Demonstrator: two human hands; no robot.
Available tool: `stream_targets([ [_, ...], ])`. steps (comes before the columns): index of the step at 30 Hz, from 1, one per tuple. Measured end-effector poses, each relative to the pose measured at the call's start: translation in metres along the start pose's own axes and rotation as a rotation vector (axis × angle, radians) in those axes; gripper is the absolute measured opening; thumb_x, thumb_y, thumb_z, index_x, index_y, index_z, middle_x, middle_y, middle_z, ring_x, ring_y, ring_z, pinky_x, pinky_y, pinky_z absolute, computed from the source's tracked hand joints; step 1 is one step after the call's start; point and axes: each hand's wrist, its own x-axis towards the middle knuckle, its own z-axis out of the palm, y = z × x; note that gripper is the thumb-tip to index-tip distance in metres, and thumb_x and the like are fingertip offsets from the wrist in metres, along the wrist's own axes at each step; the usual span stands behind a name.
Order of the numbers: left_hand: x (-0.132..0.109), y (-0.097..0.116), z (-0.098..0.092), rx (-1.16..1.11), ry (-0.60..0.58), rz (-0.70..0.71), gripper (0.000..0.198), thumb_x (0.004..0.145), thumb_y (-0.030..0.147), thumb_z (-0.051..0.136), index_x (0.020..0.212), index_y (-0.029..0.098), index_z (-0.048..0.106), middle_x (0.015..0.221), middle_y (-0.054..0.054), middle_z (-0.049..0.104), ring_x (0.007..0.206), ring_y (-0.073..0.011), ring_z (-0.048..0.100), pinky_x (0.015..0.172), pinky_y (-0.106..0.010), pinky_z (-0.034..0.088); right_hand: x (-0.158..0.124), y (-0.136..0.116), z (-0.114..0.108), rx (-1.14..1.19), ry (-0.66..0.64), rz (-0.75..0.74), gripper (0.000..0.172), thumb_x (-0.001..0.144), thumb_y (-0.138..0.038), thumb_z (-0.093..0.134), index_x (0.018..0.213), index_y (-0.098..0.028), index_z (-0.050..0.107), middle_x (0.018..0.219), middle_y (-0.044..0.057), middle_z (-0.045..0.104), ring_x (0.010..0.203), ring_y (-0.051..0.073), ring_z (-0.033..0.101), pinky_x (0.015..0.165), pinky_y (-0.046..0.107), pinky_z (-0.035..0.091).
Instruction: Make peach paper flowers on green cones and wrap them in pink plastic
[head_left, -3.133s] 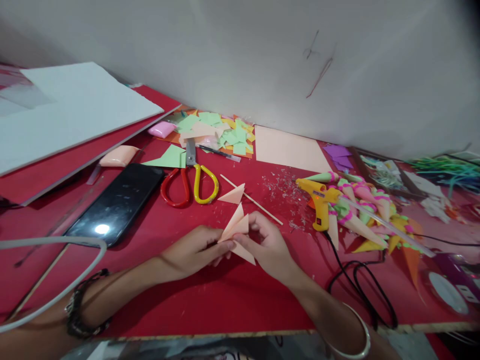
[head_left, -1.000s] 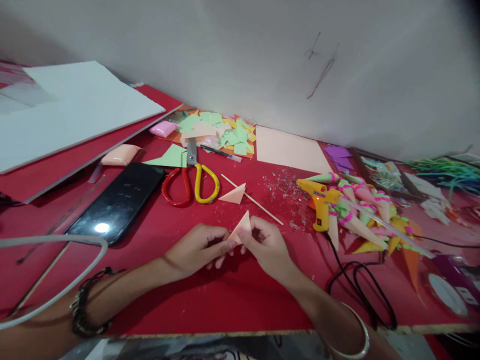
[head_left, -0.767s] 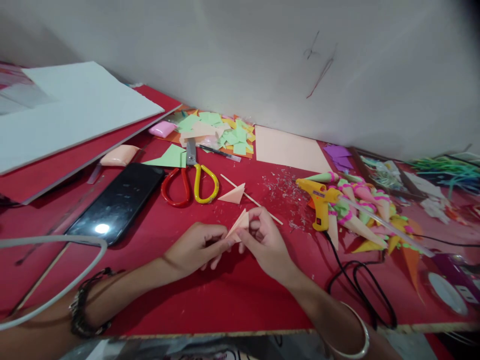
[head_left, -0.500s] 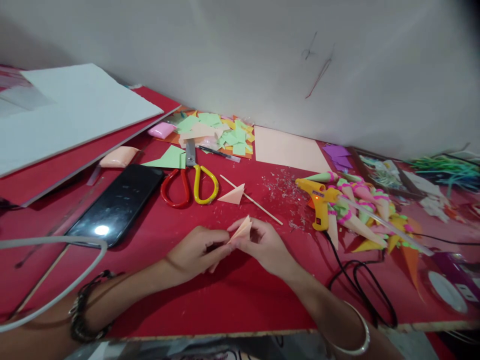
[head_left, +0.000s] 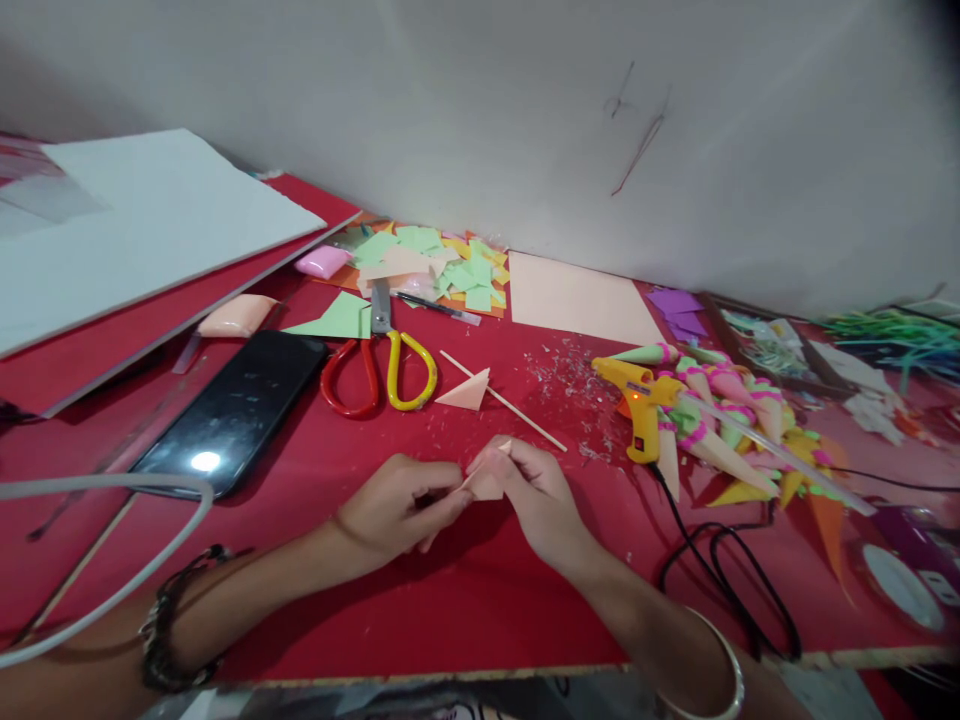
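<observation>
Lower and flatter than half a second ago, the folded paper (head_left: 489, 486) has turned between a person's hands, the right thumb now laid across its face. Left hand (head_left: 401, 505) and right hand (head_left: 536, 490) both grip it: the left pinches one corner between thumb and fingers, apparently as an anchor, while the right grip closes over the upper edge, probably to press the layers together. Just beyond, a peach triangle (head_left: 466, 391) touches a thin stick (head_left: 525, 416) on the red desk (head_left: 442, 620). Scissors (head_left: 382, 320) and a phone (head_left: 232, 415) lie to the left. To the right, a glue gun (head_left: 640, 400), its light glowing, sits at the edge of a heap of paper cones (head_left: 726, 382), nozzle pointing away from them, perhaps to spare them heat. Scraps (head_left: 416, 240) and a plain sheet (head_left: 581, 297) line the wall, likely pushed back for working room.
</observation>
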Motion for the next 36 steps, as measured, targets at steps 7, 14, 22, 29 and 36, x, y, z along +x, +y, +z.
stream_targets([
  [7, -0.002, 0.001, -0.003, 0.016, -0.011, -0.01, 0.034, 0.084, 0.03, 0.039, 0.052, 0.016, 0.042, 0.038, 0.005, 0.046, 0.034, -0.0036, 0.042, 0.037, -0.012, 0.028, 0.011, 0.006, -0.021, 0.046, 0.273, -0.038, 0.024, 0.081, -0.032, 0.047, 0.065, -0.018, 0.057, 0.057, -0.002, 0.05, 0.053, 0.009, 0.046, 0.051, 0.02, 0.038],
  [14, -0.004, 0.003, -0.003, -0.124, 0.091, -0.112, 0.032, 0.083, 0.037, 0.038, 0.059, 0.017, 0.044, 0.038, 0.006, 0.046, 0.032, -0.0052, 0.042, 0.035, -0.013, 0.031, 0.005, 0.009, -0.012, 0.076, -0.052, -0.016, 0.026, 0.072, -0.042, 0.057, 0.085, -0.021, 0.049, 0.068, -0.003, 0.052, 0.055, 0.009, 0.047, 0.048, 0.019, 0.039],
  [22, -0.002, 0.0, 0.0, -0.154, 0.032, -0.084, 0.033, 0.085, 0.04, 0.032, 0.07, 0.016, 0.049, 0.039, 0.006, 0.046, 0.031, -0.0054, 0.041, 0.034, -0.014, 0.031, -0.002, 0.006, -0.003, -0.134, -0.15, 0.023, 0.031, 0.083, -0.038, 0.042, 0.067, -0.015, 0.056, 0.053, -0.002, 0.052, 0.044, 0.006, 0.044, 0.042, 0.017, 0.035],
  [29, -0.006, -0.005, 0.002, -0.219, 0.032, -0.096, 0.035, 0.087, 0.043, 0.028, 0.077, 0.016, 0.047, 0.034, 0.009, 0.039, 0.026, -0.0045, 0.033, 0.031, -0.013, 0.024, 0.0, -0.001, -0.009, -0.153, 0.004, -0.035, 0.028, 0.078, -0.033, 0.053, 0.055, -0.017, 0.049, 0.048, -0.005, 0.049, 0.041, 0.005, 0.042, 0.043, 0.017, 0.033],
  [36, -0.003, -0.008, -0.002, -0.228, -0.025, -0.142, 0.036, 0.087, 0.044, 0.029, 0.078, 0.015, 0.049, 0.038, 0.009, 0.042, 0.03, -0.0044, 0.033, 0.032, -0.014, 0.023, 0.0, 0.0, -0.011, -0.204, -0.068, -0.057, 0.033, 0.085, -0.034, 0.041, 0.058, -0.017, 0.049, 0.05, -0.004, 0.051, 0.04, 0.005, 0.041, 0.042, 0.018, 0.031],
])
